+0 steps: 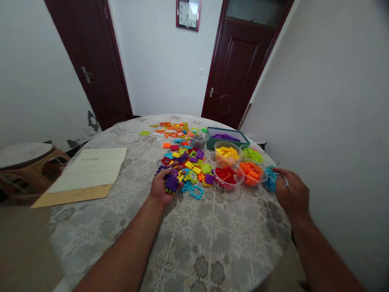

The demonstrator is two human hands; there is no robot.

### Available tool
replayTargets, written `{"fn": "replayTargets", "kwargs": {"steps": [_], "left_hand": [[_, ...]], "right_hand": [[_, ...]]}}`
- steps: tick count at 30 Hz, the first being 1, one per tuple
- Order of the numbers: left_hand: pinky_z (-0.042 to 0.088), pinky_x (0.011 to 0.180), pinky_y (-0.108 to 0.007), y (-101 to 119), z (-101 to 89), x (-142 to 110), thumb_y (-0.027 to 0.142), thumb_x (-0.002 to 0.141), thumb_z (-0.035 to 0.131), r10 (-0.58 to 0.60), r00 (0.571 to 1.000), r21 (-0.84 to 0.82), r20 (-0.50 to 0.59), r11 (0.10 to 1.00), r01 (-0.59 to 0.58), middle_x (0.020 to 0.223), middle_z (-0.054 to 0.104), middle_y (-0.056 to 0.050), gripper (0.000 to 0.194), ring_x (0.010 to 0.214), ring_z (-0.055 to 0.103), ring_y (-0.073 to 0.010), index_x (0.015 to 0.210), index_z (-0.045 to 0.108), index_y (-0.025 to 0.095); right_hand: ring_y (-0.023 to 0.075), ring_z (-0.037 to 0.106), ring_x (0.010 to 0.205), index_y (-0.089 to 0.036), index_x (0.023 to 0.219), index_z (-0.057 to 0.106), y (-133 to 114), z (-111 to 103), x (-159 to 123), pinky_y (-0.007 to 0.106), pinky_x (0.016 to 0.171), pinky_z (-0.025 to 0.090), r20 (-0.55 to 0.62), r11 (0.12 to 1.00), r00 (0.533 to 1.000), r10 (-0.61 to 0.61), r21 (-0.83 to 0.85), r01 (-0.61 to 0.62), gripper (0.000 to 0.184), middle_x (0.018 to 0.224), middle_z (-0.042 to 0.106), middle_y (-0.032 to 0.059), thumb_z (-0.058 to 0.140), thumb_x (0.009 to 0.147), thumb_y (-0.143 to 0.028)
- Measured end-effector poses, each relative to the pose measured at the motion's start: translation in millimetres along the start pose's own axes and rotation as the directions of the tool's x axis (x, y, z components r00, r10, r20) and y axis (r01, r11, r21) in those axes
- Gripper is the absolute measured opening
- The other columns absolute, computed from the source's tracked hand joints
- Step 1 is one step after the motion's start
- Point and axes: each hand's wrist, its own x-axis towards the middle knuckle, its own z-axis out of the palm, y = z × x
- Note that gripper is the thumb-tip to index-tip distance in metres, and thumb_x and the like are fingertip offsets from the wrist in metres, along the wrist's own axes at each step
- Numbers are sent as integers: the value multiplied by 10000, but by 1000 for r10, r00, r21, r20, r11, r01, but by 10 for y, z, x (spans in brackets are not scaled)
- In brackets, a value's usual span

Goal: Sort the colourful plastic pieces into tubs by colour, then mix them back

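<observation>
My left hand (pixel 162 187) is closed around a small bunch of plastic gear pieces, with a purple gear (pixel 172 183) on top and a yellow piece by the fingertips. Right beyond it lies a loose heap of mixed gears and connector pieces, among them a blue square gear frame (pixel 197 192). My right hand (pixel 291 190) is at the table's right edge, its fingers curled and touching a group of blue pieces (pixel 270 178). Whatever sits between those fingers is hidden by the hand.
Clear bowls hold red pieces (pixel 225 175), orange pieces (pixel 251 172), yellow pieces (pixel 227 153) and green pieces (pixel 253 155). Behind them stands a green box (pixel 212 142) with purple pieces. Orange flat pieces (pixel 174 130) lie farther back. A paper sheet on cardboard (pixel 91 168) rests at left.
</observation>
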Motion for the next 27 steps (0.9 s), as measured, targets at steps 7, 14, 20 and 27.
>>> {"fn": "replayTargets", "kwargs": {"steps": [7, 14, 20, 27], "left_hand": [[618, 519, -310, -68, -35, 0, 180, 866, 647, -6, 1000, -21, 27, 1000, 7, 1015, 764, -99, 349, 849, 770, -255, 1215, 662, 180], [632, 724, -303, -122, -35, 61, 143, 778, 713, 92, 995, -31, -41, 995, -94, 912, 781, -61, 363, 778, 763, -197, 1141, 691, 153], [623, 701, -277, -163, -9, 57, 102, 769, 710, 36, 998, -3, -49, 999, -36, 882, 774, -46, 351, 743, 751, -178, 1115, 690, 160], [645, 591, -336, -119, 0, 10, 157, 817, 711, -74, 996, 38, -52, 996, 76, 970, 775, -71, 366, 750, 749, -209, 1180, 670, 170]], "right_hand": [[216, 726, 941, -240, 1308, 687, -1704, 271, -362, 376, 850, 614, 505, 845, 784, -361, 533, 45, 317, 1178, 751, 95, 597, 1025, -354], [319, 582, 1349, -256, 1447, 581, -2412, 941, -851, 533, 1092, 553, 436, 713, 657, -615, 664, 226, 503, 1472, 580, 160, 703, 959, -267], [271, 639, 1257, -224, 1365, 628, -2285, 1062, -911, 457, 1105, 543, 354, 694, 729, -586, 683, 227, 360, 1334, 667, 137, 580, 1008, -226], [235, 708, 979, -207, 1119, 705, -2180, 820, -594, 372, 918, 551, 369, 785, 849, -378, 614, 83, 215, 1052, 759, 93, 520, 1051, -293]]}}
